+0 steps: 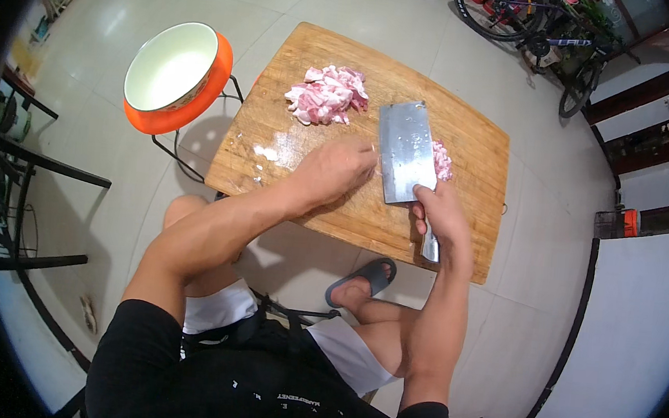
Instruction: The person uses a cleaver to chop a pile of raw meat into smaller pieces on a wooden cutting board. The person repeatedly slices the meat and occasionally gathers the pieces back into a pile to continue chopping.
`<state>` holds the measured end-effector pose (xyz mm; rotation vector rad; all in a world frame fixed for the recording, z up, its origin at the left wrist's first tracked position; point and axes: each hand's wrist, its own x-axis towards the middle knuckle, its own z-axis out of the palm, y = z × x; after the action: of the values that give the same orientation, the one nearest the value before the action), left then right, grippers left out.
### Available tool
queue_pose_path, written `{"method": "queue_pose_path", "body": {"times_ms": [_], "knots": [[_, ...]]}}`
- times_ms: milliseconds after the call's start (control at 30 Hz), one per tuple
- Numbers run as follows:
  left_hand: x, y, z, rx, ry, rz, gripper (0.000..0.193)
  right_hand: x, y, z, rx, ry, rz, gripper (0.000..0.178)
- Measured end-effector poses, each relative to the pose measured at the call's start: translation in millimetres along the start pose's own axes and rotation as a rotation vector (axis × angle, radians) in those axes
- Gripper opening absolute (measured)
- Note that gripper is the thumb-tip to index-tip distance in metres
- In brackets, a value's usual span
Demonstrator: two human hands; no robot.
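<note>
My right hand (439, 211) grips the handle of a cleaver (407, 148), thumb against the lower end of its broad steel blade. The blade lies tilted over a wooden cutting board (347, 49), with wet specks on its face. Just left of the blade, my left hand (338, 167) rests low over the board with its fingers curled together; what they hold, if anything, is hidden. A pile of pale pink chopped raw meat (328, 94) sits near the board's far left. More chopped meat (442, 162) shows to the right of the blade, partly covered by it.
Left of the board, a white bowl (171, 66) stands on an orange round stool (222, 65) with dark metal legs. White scraps (265, 153) lie on the board's left side. A bicycle (532, 40) stands at the far right. A dark chair frame (48, 159) is at the left.
</note>
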<state>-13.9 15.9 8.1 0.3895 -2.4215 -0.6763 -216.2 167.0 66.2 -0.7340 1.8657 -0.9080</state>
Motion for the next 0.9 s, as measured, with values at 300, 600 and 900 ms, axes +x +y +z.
{"method": "queue_pose_path", "body": {"times_ms": [300,600,900], "knots": [[0,-1,-5,-0.068,0.003,-0.054,0.011,-36,-25,16,-0.432,0.310,-0.162,0.023],[-5,-1,-6,-0.017,0.019,-0.037,0.011,-79,-36,46,-0.766,0.351,-0.273,0.026],[0,-10,-3,-0.028,-0.011,-0.007,0.009,-80,-39,46,-0.833,0.201,-0.164,0.026]]}}
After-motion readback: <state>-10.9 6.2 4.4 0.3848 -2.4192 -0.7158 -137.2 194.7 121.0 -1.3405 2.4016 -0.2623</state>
